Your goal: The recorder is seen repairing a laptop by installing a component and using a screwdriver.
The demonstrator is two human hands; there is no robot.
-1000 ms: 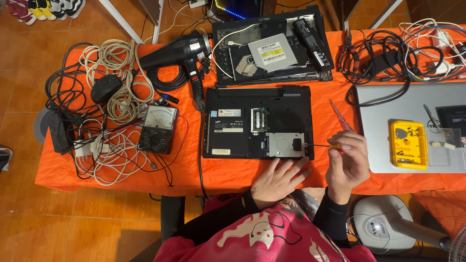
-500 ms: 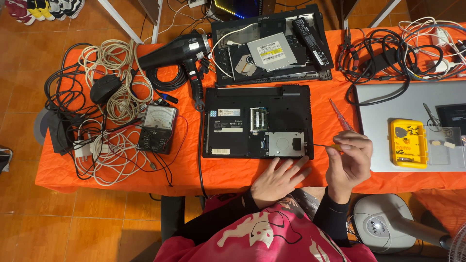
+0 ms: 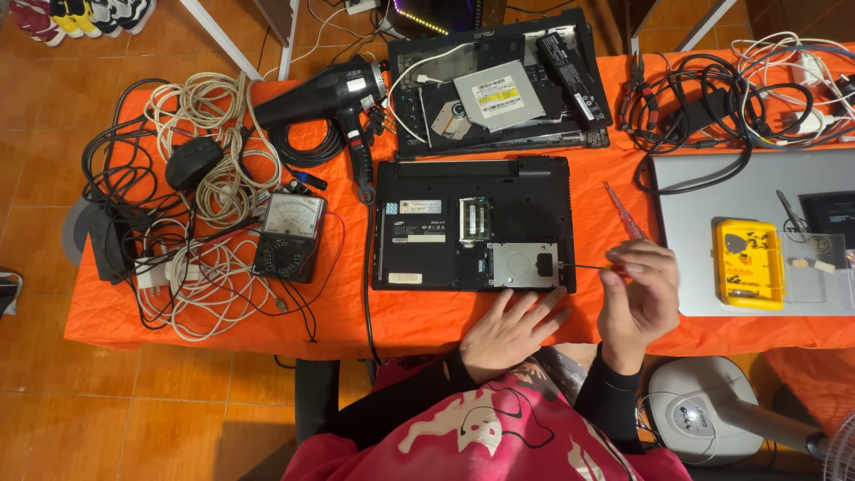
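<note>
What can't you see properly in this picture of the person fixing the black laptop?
All in the head view:
- The screwdriver handle: hidden inside the right hand.
- The screwdriver's tip at the laptop: too small to tell whether it sits in a screw.
- The table edge under the left hand: covered by the palm.
- The silver laptop: cut off by the right edge.
- The shoes: cut off by the top edge.

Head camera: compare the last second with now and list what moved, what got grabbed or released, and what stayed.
Almost nothing changed. The right hand keeps its grip on the thin screwdriver, tip at the right edge of the open black laptop; nothing visibly shifted. The left hand stays flat on the orange cloth at the laptop's front edge. Nothing was picked up or let go. Hair dryer, meter and yellow case are unmoved.
</note>
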